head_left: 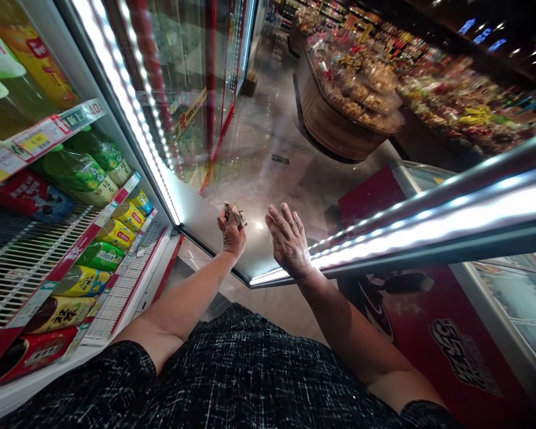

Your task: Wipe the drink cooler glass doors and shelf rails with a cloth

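Observation:
My left hand (232,237) is closed around a crumpled beige-brown cloth (236,213), held up at the lower part of a glass door. To its right, my right hand (289,243) is open and flat, fingers stretched forward and pointing up, holding nothing. Its wrist is close to the bright LED-lit door frame (429,229). Whether the palm or the cloth touches the glass, I cannot tell. Through the glass the shop floor shows behind both hands.
At left, cooler shelves hold green bottles (83,173), yellow-labelled drinks (116,233) and price strips (44,134). A red chest freezer (455,333) stands at right. Beyond the glass is a rounded wooden display stand (335,125) heaped with packaged goods.

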`<state>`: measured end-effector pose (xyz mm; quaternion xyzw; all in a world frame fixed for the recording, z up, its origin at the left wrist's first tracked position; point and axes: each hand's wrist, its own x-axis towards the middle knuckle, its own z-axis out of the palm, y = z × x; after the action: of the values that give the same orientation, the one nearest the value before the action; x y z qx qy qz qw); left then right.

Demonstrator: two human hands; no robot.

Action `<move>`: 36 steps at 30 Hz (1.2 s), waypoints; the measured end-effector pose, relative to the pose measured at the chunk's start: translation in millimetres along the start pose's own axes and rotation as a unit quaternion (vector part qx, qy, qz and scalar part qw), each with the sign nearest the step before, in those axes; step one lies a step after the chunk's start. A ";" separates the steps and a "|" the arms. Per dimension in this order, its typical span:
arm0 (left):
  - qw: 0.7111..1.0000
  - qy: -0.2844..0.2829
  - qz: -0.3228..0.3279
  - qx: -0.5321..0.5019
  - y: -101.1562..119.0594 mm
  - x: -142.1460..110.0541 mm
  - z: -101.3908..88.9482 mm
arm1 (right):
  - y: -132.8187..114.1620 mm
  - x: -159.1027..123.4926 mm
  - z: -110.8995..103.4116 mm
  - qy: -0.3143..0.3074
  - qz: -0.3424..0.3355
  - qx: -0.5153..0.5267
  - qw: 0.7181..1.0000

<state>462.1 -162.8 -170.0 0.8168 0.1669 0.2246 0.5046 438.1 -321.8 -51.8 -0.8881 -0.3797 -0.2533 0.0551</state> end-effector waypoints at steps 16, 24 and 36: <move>0.963 0.091 0.254 0.008 -2.6 -11.7 21.6 | 11.0 -17.5 -6.6 0.095 0.038 -0.118 0.988; 0.974 0.074 0.215 -0.013 -9.9 -29.4 27.5 | 12.8 -18.3 -11.4 0.115 0.029 -0.121 0.986; 0.996 0.058 0.066 -0.016 6.5 -30.9 25.3 | 18.8 -25.2 -11.3 0.084 0.041 -0.087 0.992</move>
<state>449.9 -200.0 -180.1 0.8033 0.1374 0.3069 0.4915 432.0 -354.6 -52.7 -0.8800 -0.3133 -0.3564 0.0192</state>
